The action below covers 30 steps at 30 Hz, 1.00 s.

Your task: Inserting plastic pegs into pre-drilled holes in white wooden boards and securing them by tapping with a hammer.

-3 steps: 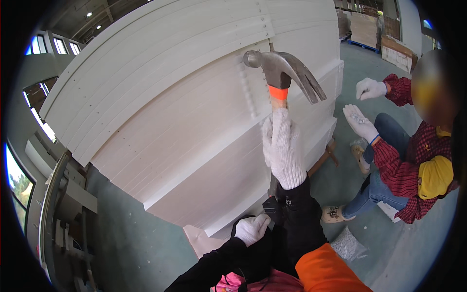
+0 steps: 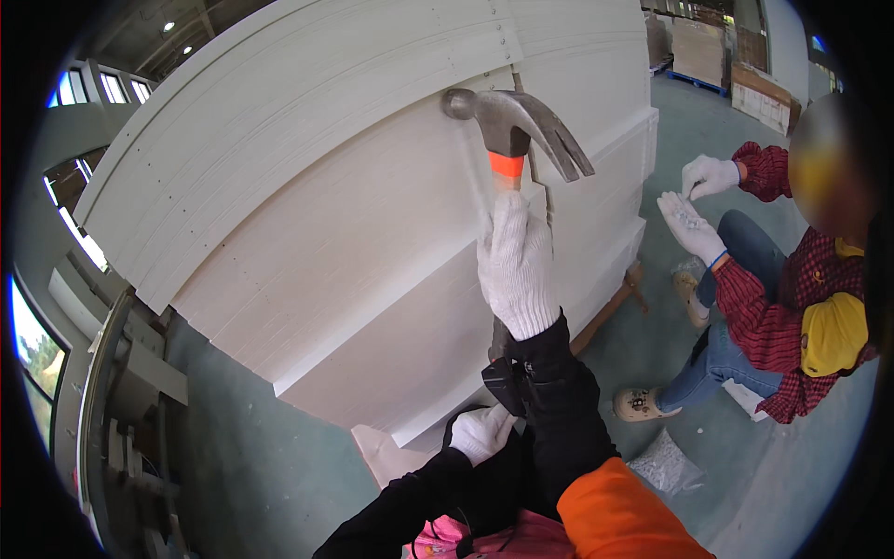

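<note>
My right hand, in a white knit glove, is wrapped round the handle of a claw hammer. Its grey steel head is raised in front of a large white panelled structure, claw to the right and round face to the left; an orange band circles the neck. Whether the face touches the panel I cannot tell. Low in the middle, my left hand, gloved too, rests by my black-clad leg with its fingers curled. What it holds, if anything, is hidden. A black angular piece lies between that hand and my right sleeve.
At the right a co-worker sits low, one gloved hand cupping small pale pieces, the other pinching above it. A clear bag of small pieces lies on the green floor. Shelving lines the left; wrapped stacks stand far right.
My right hand and the hammer have shifted left and slightly up across the white panels. My left hand stays put. The co-worker's upper hand has come closer to the cupped palm.
</note>
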Each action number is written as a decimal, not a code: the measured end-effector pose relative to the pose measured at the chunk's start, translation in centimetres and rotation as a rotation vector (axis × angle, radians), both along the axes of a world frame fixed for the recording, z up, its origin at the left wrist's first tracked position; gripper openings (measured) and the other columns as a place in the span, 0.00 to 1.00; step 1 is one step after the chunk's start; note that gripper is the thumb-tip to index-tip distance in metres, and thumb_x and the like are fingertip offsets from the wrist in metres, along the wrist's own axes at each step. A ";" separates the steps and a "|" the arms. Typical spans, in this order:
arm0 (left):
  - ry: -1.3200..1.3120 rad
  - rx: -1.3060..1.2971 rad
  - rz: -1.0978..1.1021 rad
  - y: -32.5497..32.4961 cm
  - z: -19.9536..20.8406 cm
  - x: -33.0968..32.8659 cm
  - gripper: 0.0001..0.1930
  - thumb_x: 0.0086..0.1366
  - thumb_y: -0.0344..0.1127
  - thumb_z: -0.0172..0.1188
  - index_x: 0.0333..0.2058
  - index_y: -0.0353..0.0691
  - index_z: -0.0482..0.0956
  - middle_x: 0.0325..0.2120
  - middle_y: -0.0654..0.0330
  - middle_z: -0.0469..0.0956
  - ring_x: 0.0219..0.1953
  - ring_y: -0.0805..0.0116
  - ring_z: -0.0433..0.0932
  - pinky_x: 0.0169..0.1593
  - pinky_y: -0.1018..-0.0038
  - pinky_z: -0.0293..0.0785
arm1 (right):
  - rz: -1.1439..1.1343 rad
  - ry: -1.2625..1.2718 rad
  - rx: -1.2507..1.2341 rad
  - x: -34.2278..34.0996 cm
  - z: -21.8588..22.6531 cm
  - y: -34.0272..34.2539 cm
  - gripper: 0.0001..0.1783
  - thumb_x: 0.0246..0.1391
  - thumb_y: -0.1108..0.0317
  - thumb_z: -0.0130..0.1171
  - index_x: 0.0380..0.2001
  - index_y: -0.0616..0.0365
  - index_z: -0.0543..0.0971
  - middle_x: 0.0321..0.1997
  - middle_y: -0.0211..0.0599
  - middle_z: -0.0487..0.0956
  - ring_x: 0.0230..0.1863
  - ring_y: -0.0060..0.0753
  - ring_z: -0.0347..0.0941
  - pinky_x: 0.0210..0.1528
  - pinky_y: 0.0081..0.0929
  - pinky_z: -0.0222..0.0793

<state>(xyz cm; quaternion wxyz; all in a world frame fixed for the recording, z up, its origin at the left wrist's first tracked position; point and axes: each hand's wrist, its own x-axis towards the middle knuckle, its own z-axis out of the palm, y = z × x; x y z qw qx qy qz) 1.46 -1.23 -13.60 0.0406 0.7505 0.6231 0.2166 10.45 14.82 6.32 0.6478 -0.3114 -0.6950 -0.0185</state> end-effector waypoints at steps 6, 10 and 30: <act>-0.040 0.060 -0.004 -0.6 -0.2 -0.1 0.09 0.66 0.40 0.53 0.38 0.43 0.75 0.20 0.52 0.77 0.23 0.50 0.78 0.27 0.58 0.73 | 0.231 0.008 -0.215 0.8 1.9 -1.1 0.21 0.51 0.81 0.57 0.49 0.65 0.66 0.26 0.47 0.71 0.25 0.49 0.69 0.27 0.41 0.64; -0.052 -0.012 0.036 -0.4 0.2 0.0 0.08 0.66 0.39 0.54 0.38 0.43 0.76 0.23 0.52 0.79 0.26 0.51 0.79 0.30 0.59 0.75 | 0.583 0.230 -0.565 1.2 3.4 -0.9 0.10 0.59 0.71 0.55 0.38 0.65 0.68 0.22 0.43 0.69 0.22 0.41 0.66 0.26 0.37 0.61; -0.100 0.029 0.010 -0.2 0.4 0.2 0.08 0.67 0.39 0.52 0.39 0.43 0.75 0.23 0.50 0.79 0.27 0.48 0.79 0.32 0.57 0.75 | 0.567 0.329 -0.300 1.9 1.2 0.5 0.23 0.68 0.55 0.44 0.25 0.64 0.69 0.15 0.40 0.63 0.17 0.36 0.59 0.23 0.31 0.59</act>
